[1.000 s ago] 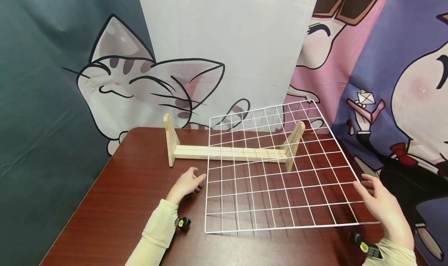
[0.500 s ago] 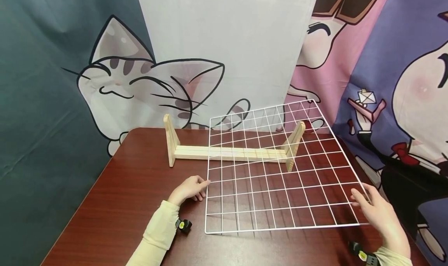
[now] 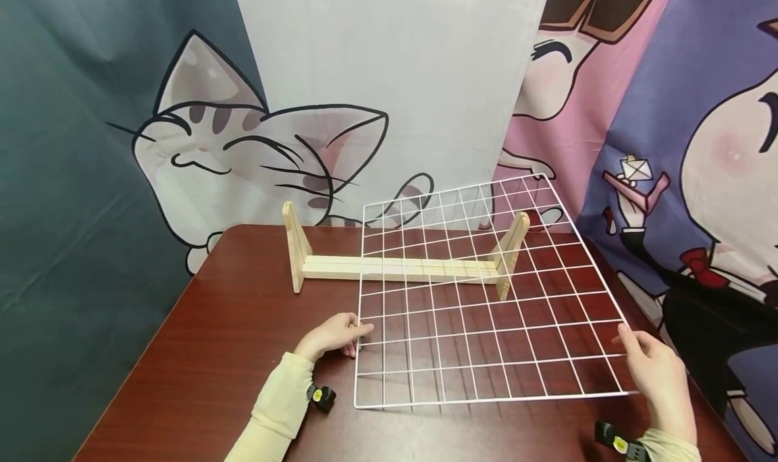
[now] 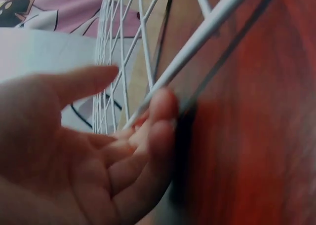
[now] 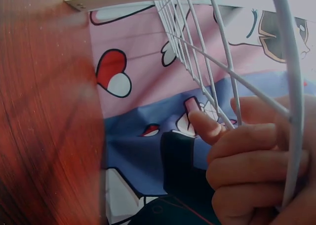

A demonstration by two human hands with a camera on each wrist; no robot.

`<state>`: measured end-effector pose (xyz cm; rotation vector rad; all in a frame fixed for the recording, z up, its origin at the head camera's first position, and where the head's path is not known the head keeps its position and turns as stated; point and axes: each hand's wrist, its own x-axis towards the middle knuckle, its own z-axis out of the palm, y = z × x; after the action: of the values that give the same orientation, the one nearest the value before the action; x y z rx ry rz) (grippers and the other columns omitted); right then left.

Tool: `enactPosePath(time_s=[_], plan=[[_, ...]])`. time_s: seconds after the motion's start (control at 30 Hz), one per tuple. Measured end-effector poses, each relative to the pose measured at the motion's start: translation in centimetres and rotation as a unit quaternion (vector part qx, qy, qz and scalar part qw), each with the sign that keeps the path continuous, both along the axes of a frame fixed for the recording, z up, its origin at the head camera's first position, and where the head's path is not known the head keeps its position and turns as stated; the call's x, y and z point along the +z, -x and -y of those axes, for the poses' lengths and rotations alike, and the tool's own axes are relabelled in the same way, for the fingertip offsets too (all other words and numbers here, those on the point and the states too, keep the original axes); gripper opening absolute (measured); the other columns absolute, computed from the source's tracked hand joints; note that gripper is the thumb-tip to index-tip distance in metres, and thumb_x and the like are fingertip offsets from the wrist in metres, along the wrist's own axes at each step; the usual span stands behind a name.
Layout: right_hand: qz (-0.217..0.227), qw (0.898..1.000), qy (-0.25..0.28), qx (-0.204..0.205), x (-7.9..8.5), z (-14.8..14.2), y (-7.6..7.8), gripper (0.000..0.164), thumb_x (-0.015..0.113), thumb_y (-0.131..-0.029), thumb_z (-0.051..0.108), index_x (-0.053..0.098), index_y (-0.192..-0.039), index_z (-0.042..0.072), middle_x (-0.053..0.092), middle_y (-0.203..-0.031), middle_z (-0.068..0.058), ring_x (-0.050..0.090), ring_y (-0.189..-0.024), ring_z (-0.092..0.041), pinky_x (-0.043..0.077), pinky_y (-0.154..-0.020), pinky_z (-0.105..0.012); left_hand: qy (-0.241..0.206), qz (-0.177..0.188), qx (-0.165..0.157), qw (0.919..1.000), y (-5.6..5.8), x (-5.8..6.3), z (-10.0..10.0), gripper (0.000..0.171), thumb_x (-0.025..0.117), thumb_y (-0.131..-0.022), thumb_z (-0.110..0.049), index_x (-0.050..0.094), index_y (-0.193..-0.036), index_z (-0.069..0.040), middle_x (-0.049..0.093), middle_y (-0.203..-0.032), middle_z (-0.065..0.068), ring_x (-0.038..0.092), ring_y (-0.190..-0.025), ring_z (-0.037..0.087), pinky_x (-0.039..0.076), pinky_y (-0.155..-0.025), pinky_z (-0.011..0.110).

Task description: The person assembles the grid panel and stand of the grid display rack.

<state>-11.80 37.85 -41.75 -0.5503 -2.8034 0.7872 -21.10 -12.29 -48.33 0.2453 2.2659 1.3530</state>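
Observation:
A white wire grid panel leans, its far part raised over a pale wooden stand with two upright end pieces. My left hand is at the panel's left edge, thumb over the wire and fingers bent beneath it. The left wrist view shows those bent fingers against the edge rod, with the thumb held apart from them. On the opposite edge, my right hand grips the panel, thumb on top. Its curled fingers show under the wires in the right wrist view.
Both stand and panel are on a reddish-brown table. A printed cloth backdrop with cartoon figures hangs behind the table and along its right side. Small black wrist cameras sit on both sleeves.
The left hand has moved toward me and rightward onto the panel's left edge. My right hand has come in from the right and taken hold of the right edge. The panel stays put.

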Motion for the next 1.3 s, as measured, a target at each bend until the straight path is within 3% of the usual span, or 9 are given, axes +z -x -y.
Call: enactPosePath(time_s=[0.1,0.2,0.37,0.43,0.57,0.63,0.7,0.83,1.3], plan=[[0.003,1.000,0.001,0.000,-0.3,-0.2,0.1,0.052,0.034,-0.103,0.038,0.067,-0.096,-0.001,0.064,-0.099,-0.031,0.057,-0.088,-0.043,0.035,-0.065,-0.034,-0.016,0.018,-0.026,0.9994,0.1,-0.1,0.5,0.029,0.061,-0.094,-0.031,0.047,-0.084,-0.008,0.061,-0.062,0.003,0.059,-0.051,0.010,0.053,-0.053,0.024],[0.007,1.000,0.004,-0.011,-0.6,-0.3,0.2,0.052,0.034,-0.103,0.038,0.067,-0.091,0.000,0.064,-0.096,-0.030,0.056,-0.085,-0.041,0.035,-0.063,-0.034,-0.053,0.055,-0.046,0.9960,0.1,-0.1,1.0,0.032,0.063,-0.093,-0.031,0.044,-0.092,-0.005,0.066,-0.071,0.007,0.065,-0.058,0.012,0.057,-0.058,0.027],[-0.007,0.999,0.008,-0.030,-1.0,0.0,0.4,0.052,0.035,-0.102,0.038,0.066,-0.096,-0.003,0.061,-0.111,-0.035,0.055,-0.099,-0.052,0.039,-0.070,-0.045,-0.131,0.118,-0.077,0.9813,0.0,0.2,1.7,0.042,0.066,-0.091,-0.018,0.032,-0.109,0.002,0.068,-0.083,0.014,0.068,-0.066,0.019,0.060,-0.063,0.035],[-0.019,0.999,0.011,-0.047,-1.1,0.2,0.3,0.051,0.036,-0.102,0.038,0.066,-0.096,-0.004,0.062,-0.107,-0.034,0.056,-0.097,-0.050,0.039,-0.070,-0.044,-0.152,0.130,-0.091,0.9756,0.0,0.3,1.9,0.046,0.065,-0.090,-0.008,0.027,-0.113,0.004,0.067,-0.085,0.014,0.069,-0.069,0.021,0.060,-0.064,0.037],[-0.043,0.995,0.023,-0.084,-1.5,0.6,0.0,0.051,0.039,-0.100,0.037,0.067,-0.089,-0.004,0.065,-0.087,-0.028,0.055,-0.081,-0.040,0.034,-0.061,-0.035,-0.171,0.137,-0.119,0.9685,-0.2,0.6,2.3,0.049,0.060,-0.089,0.007,0.020,-0.117,0.006,0.066,-0.090,0.015,0.069,-0.074,0.024,0.060,-0.065,0.042],[-0.048,0.994,0.030,-0.097,-1.7,0.7,-0.2,0.051,0.040,-0.100,0.037,0.067,-0.089,-0.005,0.065,-0.087,-0.029,0.055,-0.082,-0.040,0.034,-0.062,-0.035,-0.173,0.140,-0.131,0.9661,-0.3,0.7,2.5,0.050,0.058,-0.089,0.009,0.018,-0.119,0.005,0.065,-0.094,0.017,0.070,-0.077,0.027,0.060,-0.066,0.043],[-0.052,0.993,0.037,-0.103,-1.9,0.8,-0.3,0.051,0.040,-0.099,0.037,0.068,-0.096,-0.006,0.065,-0.100,-0.031,0.057,-0.094,-0.046,0.036,-0.066,-0.040,-0.178,0.145,-0.139,0.9633,-0.4,0.6,2.6,0.051,0.056,-0.090,0.010,0.016,-0.121,0.004,0.065,-0.098,0.020,0.071,-0.079,0.033,0.060,-0.067,0.044],[-0.057,0.991,0.048,-0.115,-2.0,0.9,-0.3,0.052,0.040,-0.099,0.037,0.067,-0.099,-0.007,0.063,-0.108,-0.032,0.055,-0.103,-0.049,0.035,-0.069,-0.042,-0.184,0.147,-0.151,0.9601,-0.2,0.5,2.8,0.052,0.054,-0.091,0.010,0.014,-0.124,0.002,0.064,-0.106,0.024,0.072,-0.085,0.037,0.060,-0.070,0.044],[-0.075,0.988,0.044,-0.129,-2.0,0.7,-0.3,0.049,0.042,-0.098,0.035,0.067,-0.088,-0.006,0.066,-0.086,-0.028,0.054,-0.085,-0.044,0.032,-0.060,-0.033,-0.191,0.141,-0.166,0.9571,0.2,0.5,2.7,0.056,0.052,-0.092,0.009,0.010,-0.128,0.001,0.061,-0.114,0.030,0.071,-0.086,0.032,0.060,-0.070,0.040]])
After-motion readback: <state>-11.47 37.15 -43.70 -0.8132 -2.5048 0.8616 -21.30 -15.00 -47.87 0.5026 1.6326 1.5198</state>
